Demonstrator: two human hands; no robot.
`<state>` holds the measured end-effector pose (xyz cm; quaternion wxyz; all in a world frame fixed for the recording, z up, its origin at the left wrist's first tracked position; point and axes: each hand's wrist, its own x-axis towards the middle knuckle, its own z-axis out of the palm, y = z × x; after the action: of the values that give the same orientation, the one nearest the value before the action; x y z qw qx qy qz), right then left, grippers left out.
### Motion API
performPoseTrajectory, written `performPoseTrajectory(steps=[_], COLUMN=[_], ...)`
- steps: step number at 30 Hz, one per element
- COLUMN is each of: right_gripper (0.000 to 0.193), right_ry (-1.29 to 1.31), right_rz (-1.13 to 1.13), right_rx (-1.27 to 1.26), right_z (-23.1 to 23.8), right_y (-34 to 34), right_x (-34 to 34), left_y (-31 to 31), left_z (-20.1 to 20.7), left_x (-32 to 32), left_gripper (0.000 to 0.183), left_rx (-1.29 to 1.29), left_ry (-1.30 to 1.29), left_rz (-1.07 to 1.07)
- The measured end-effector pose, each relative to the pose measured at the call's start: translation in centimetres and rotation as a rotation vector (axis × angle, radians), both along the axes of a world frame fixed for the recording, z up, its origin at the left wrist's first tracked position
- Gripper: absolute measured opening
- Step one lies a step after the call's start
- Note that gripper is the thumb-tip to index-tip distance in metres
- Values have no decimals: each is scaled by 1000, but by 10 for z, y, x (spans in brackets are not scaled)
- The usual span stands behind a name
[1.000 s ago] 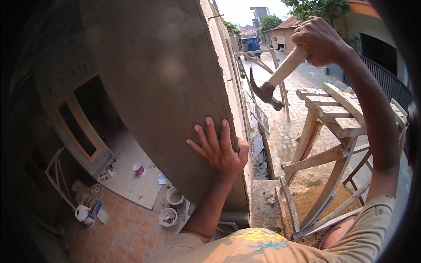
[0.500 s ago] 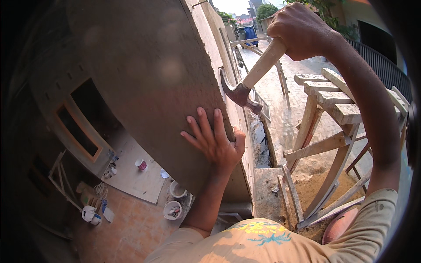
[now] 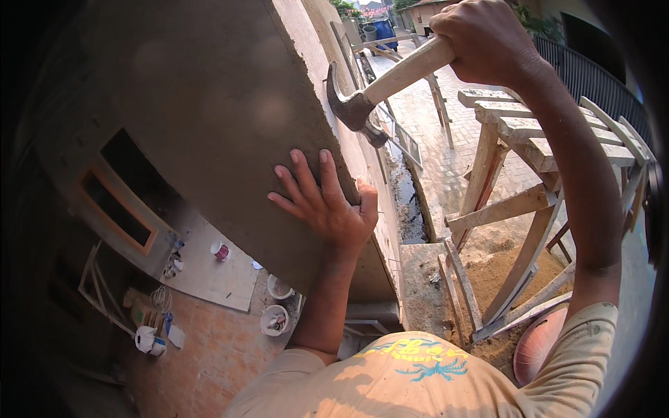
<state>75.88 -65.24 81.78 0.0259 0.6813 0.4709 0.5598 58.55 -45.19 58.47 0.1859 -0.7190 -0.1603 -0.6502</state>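
Fingers of the right hand [image 3: 486,38] grasp the hammer [image 3: 408,72], upper centre; the left hand [image 3: 333,209] lies spread, unclenched, against the wall [image 3: 202,132] (a sound brace), best placed well below the claw [image 3: 336,89]

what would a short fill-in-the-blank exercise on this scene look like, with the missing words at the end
1. The hammer is gripped in the person's ____ hand.
2. The hammer's handle looks made of ____.
3. The left hand lies against the grey wall with its fingers ____ apart.
4. In the picture, the wooden trestle stands to the ____ of the wall.

Missing words: right; wood; spread; right
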Motion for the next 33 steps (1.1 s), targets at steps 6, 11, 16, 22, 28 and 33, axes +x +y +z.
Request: performPoseTrajectory(steps=[6,11,16,22,28,33], right_gripper=[8,7,5,10,37,46], right_ry=[51,76,135,65,0,425], right_rz=[-62,-71,-56,23,85,137], right_rx=[15,9,50,174,48,-294], right_z=[-7,-11,-19,-36,-40,7], right_y=[5,7,10,10,7,-13], right_x=[0,0,4,11,39,20], left_y=[0,1,2,1,2,4], left_z=[-3,-2,-2,-2,-3,0], left_x=[-2,-2,-3,-2,-1,-4], left_gripper=[80,83,86,85,84,82], left_rx=[-24,-41,-32,-53,-40,-44], left_ry=[34,34,36,20,15,4], left_rz=[34,29,30,11,3,-5])
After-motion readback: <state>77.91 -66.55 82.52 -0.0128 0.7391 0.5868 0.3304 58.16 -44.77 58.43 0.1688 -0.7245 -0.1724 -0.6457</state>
